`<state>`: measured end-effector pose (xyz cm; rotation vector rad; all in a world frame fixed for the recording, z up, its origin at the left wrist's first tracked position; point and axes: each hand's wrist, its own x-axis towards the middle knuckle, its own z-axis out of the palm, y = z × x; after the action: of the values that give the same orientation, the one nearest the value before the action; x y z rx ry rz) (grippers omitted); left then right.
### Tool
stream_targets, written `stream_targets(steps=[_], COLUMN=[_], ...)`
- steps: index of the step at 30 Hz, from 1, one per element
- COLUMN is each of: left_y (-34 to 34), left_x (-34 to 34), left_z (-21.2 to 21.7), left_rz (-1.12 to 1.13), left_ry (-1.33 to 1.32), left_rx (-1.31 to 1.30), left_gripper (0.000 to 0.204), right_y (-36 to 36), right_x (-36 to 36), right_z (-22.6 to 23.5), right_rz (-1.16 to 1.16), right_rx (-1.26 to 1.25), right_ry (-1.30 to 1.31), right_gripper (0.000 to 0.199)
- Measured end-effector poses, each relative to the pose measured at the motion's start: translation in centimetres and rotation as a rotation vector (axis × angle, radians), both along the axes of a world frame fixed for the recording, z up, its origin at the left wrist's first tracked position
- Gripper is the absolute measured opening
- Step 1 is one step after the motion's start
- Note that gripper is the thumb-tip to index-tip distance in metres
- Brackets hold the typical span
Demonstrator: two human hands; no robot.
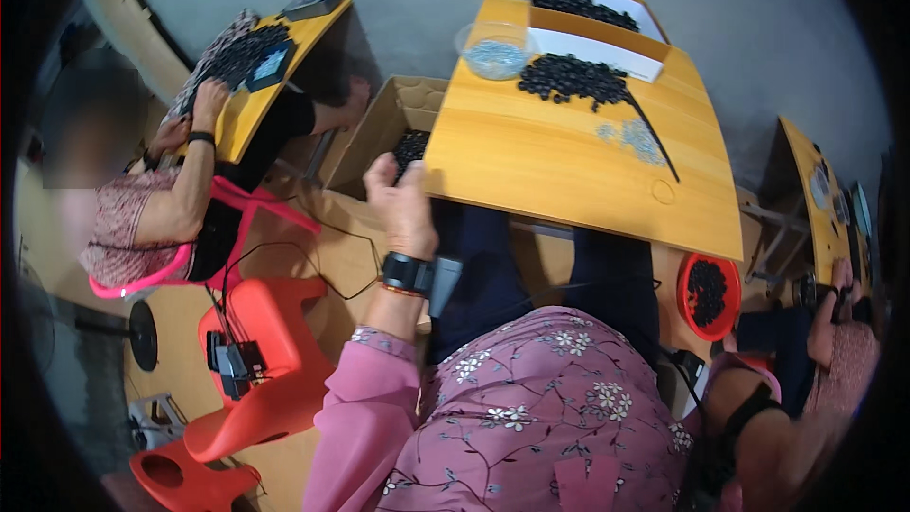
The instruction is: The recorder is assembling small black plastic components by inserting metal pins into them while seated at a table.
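Head view: left hand [402, 197] raised, fingers [381, 171] curled over cardboard box [379, 128].

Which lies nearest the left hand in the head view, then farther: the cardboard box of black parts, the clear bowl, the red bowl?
From the left hand:
1. Cardboard box of black parts, right at the fingers, left of the table.
2. Clear bowl, on the table's far left corner.
3. Red bowl, off to the right, below the table's near edge.
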<state>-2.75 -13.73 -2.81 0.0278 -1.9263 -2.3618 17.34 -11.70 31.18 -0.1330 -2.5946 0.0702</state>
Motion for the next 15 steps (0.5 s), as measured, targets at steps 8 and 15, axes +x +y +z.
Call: stream_targets(steps=[8, 15], left_y=[0.0, 0.0], left_x=[1.8, 0.6], left_z=[0.2, -0.8], left_rz=[-0.009, 0.032], left_ry=[0.144, 0.135], left_rx=[-0.24, -0.192], left_gripper=[0.058, 0.056], right_y=[-4.2, -0.6], right_x=[-8.3, -4.5], right_z=[2.1, 2.7], right_rz=[0.238, 0.235], right_rx=[-0.056, -0.088], right_ry=[0.026, 0.124], right_gripper=[0.023, 0.022])
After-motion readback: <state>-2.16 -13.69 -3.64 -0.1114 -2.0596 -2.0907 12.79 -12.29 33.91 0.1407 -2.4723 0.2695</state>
